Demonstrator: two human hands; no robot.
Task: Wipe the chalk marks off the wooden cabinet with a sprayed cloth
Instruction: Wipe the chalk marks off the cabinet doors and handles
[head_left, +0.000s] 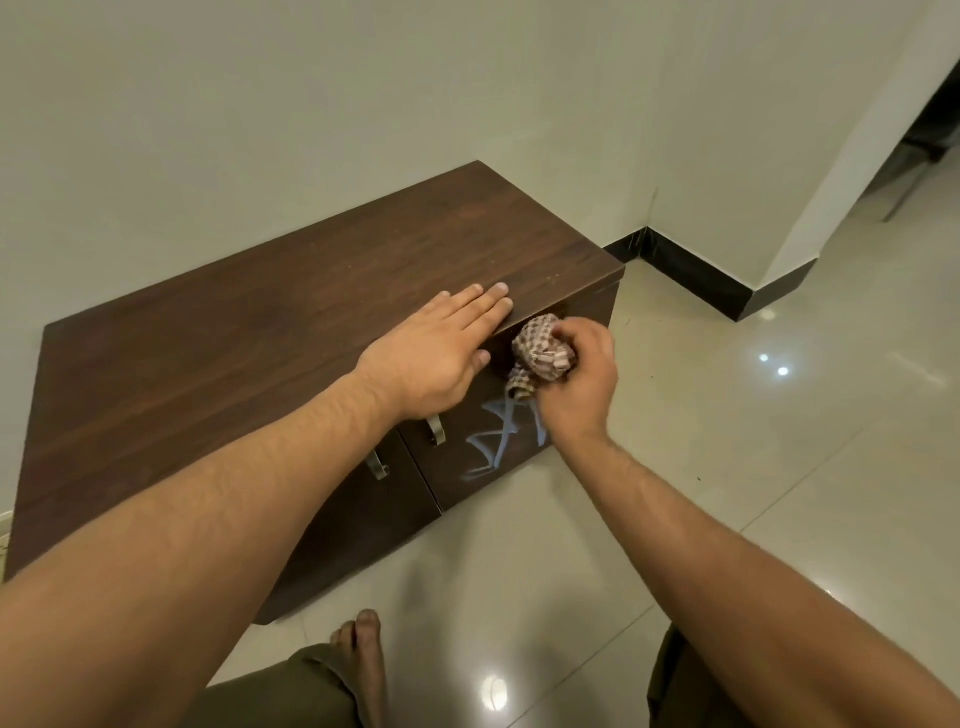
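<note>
A low dark wooden cabinet (234, 364) stands against the wall. White chalk marks (506, 434) cover the lower part of its right door. My left hand (441, 353) lies flat on the cabinet top near the front edge, fingers straight. My right hand (582, 379) grips a bunched checkered brown-and-white cloth (540, 356) and holds it against the upper part of the right door, just above the chalk marks.
Two metal door handles (436, 428) sit under the top edge at the middle of the cabinet front. Glossy beige floor tiles (727, 441) spread to the right. A wall corner with black skirting (691, 270) is behind. My bare foot (361, 660) is near the cabinet base.
</note>
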